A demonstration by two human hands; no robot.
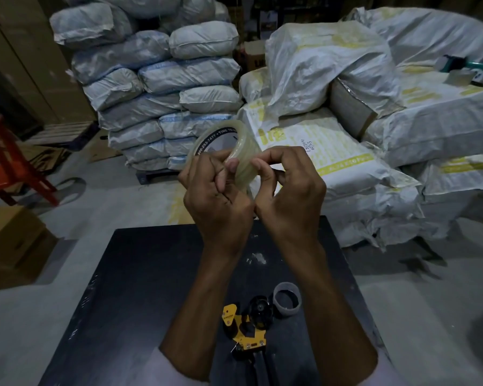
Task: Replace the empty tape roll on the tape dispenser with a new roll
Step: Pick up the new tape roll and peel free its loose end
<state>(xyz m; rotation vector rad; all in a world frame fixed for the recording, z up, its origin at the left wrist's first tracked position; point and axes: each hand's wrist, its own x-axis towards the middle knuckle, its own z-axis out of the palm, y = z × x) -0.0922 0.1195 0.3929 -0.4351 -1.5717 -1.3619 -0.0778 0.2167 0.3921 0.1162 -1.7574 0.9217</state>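
Stacked white woven sacks (162,87) fill the upper frame. A black table (140,274) occupies the lower centre. At mid-frame, the clear new tape roll (236,140) has a core printed "800-253-7477 • TIME TO". The left hand (218,196) grips its rim with curled fingers, and the right hand (287,196) pinches its outer layer. At bottom centre lie the yellow-and-black tape dispenser (246,330) and, just beside it, the grey empty core (287,300).

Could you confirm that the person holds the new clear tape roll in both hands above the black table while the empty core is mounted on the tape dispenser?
The head view shows the empty core standing on the black table beside the tape dispenser, not mounted on it. The left hand and right hand do hold the new clear tape roll above the table.
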